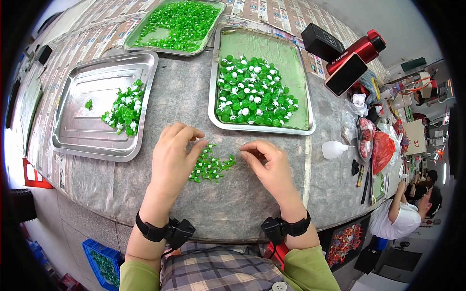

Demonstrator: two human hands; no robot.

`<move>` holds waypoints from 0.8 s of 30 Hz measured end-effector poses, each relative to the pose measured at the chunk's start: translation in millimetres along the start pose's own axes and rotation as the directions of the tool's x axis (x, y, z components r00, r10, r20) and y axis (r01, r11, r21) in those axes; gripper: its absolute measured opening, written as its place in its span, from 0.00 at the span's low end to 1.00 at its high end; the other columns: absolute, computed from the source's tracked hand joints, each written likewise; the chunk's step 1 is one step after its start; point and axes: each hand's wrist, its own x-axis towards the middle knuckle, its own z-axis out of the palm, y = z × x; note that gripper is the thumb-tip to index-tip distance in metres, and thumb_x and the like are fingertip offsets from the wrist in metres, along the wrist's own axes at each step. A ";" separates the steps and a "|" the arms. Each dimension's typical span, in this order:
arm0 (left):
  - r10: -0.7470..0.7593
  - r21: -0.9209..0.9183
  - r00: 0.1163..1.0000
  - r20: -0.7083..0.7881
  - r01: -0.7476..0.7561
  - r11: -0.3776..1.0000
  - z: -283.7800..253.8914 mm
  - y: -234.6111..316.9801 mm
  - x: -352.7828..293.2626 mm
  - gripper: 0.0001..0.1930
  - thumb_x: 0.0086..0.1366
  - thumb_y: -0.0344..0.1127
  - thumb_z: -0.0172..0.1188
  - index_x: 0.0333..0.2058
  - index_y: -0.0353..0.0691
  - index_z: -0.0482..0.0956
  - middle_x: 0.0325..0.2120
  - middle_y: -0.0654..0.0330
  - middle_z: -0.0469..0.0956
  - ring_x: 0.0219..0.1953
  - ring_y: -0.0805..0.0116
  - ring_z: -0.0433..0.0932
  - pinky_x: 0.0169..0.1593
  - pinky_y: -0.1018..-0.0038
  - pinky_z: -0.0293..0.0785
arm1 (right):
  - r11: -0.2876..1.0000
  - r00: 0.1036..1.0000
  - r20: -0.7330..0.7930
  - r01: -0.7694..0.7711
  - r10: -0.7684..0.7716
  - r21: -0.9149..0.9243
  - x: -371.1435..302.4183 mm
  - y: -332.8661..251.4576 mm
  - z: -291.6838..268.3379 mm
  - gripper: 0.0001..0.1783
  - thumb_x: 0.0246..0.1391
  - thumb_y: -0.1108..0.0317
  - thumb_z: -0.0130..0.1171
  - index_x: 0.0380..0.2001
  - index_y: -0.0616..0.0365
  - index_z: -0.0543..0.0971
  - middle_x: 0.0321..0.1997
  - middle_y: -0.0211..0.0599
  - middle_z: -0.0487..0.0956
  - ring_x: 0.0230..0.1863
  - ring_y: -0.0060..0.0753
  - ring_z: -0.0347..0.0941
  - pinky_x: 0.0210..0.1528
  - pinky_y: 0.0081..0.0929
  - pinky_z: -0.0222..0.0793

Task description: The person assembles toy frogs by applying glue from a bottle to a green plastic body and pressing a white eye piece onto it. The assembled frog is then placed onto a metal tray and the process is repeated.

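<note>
A loose pile of small green plastic pieces with white dots (pixel 211 167) lies on the grey table cover between my hands. At the pile's left edge is my left hand (pixel 175 150), its fingers curved and a gap showing between thumb and forefinger; nothing can be seen in it. My right hand (pixel 269 162) is just right of the pile, thumb and forefinger tips drawn nearly together. Whether a tiny piece sits between those tips is too small to tell. Beyond it stands a metal tray (pixel 213 104) of round green-and-white pieces (pixel 255 89).
At left, a metal tray (pixel 65 126) holds a cluster of green-and-white pieces. Another tray (pixel 130 42) of green pieces lies at the far side. To the right are a phone (pixel 346 74), a red bottle (pixel 359 51), a black box (pixel 322 41) and a white plastic piece (pixel 334 150).
</note>
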 end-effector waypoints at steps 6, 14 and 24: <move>0.061 0.160 0.995 0.078 -0.072 0.984 8.8 -1.5 -1.3 0.09 0.43 0.32 0.61 0.22 0.36 0.72 0.21 0.59 0.68 0.30 0.61 0.67 0.34 0.71 0.63 | 0.995 0.878 -0.468 0.094 -0.104 -0.043 -5.3 -11.2 -33.4 0.04 0.46 0.74 0.53 0.27 0.61 0.75 0.23 0.31 0.73 0.22 0.18 0.68 0.23 0.14 0.62; 0.033 0.078 0.994 0.100 -0.041 0.996 12.5 1.6 0.0 0.06 0.43 0.31 0.60 0.20 0.38 0.71 0.21 0.59 0.68 0.30 0.60 0.66 0.37 0.68 0.62 | 0.999 0.393 -0.919 -0.036 0.033 0.021 -50.6 54.6 -140.4 0.12 0.48 0.71 0.52 0.38 0.61 0.70 0.29 0.26 0.70 0.31 0.14 0.63 0.33 0.11 0.57; -0.156 -0.794 0.939 0.306 0.342 0.503 10.4 7.9 -6.3 0.06 0.50 0.28 0.58 0.27 0.36 0.71 0.23 0.64 0.73 0.26 0.78 0.71 0.31 0.84 0.67 | 0.908 0.764 -0.493 -0.381 0.416 0.176 -59.4 115.0 -131.6 0.23 0.41 0.69 0.60 0.42 0.62 0.67 0.37 0.35 0.72 0.38 0.25 0.67 0.43 0.19 0.61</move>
